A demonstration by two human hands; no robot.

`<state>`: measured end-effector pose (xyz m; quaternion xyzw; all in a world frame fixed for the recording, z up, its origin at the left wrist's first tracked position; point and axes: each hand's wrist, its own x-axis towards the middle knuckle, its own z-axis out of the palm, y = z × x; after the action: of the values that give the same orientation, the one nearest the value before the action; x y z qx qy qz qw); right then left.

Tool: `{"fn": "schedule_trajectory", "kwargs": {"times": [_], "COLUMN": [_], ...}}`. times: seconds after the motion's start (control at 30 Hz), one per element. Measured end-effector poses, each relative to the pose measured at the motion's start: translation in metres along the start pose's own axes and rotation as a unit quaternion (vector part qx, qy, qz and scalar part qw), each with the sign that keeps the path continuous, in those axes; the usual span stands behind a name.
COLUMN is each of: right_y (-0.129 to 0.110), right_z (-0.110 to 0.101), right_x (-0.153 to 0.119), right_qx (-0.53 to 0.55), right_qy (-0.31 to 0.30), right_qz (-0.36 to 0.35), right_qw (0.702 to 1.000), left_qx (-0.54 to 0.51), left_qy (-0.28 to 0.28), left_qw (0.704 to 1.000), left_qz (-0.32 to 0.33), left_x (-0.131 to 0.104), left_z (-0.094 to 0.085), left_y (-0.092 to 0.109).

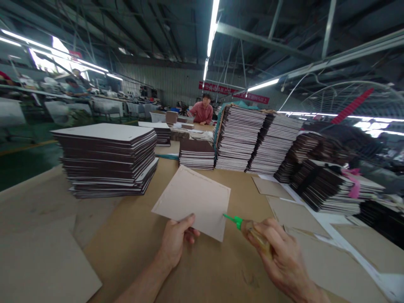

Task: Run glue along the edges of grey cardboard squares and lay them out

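Note:
My left hand (177, 240) pinches the lower edge of a pale cardboard sheet (197, 200), thumb on top and fingers curled beneath. The sheet is tilted above the brown tabletop (132, 244). A thin line, perhaps glue, runs near its far edge. In my right hand (280, 252) is a squeeze glue bottle (257, 236) with yellowish contents and a green nozzle (233, 219). The nozzle tip points left and is at the sheet's right edge; whether it touches I cannot tell.
A tall stack of dark-edged boards (107, 160) stands at left, with higher board stacks (241, 139) behind at right. Flat cardboard pieces (331, 261) lie on the right, another sheet (41, 265) at lower left. A person in a red shirt (203, 112) is across the table.

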<state>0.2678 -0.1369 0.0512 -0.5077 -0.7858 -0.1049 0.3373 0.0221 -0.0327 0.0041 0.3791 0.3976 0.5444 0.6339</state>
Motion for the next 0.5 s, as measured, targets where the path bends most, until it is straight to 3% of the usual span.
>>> {"fn": "schedule_trajectory", "kwargs": {"times": [0.17, 0.33, 0.5], "right_y": [-0.0007, 0.0016, -0.0057], "right_z": [-0.0006, -0.0029, -0.0021], "right_x": [-0.0019, -0.0011, -0.0051], "right_qx": [0.026, -0.001, 0.046], "right_qy": [-0.038, 0.002, -0.064], "right_qz": [-0.027, 0.002, -0.044], "right_qw": [0.999, 1.0, 0.996], "left_qx": [-0.001, 0.001, 0.001], "left_qy": [0.0, -0.009, 0.001], "left_qw": [1.0, 1.0, 1.0], "left_qz": [-0.002, 0.0, 0.0], "left_x": [0.0, 0.0, -0.0006], "left_z": [-0.0013, -0.0013, -0.0014], "left_y": [-0.0008, -0.0014, 0.0003]}}
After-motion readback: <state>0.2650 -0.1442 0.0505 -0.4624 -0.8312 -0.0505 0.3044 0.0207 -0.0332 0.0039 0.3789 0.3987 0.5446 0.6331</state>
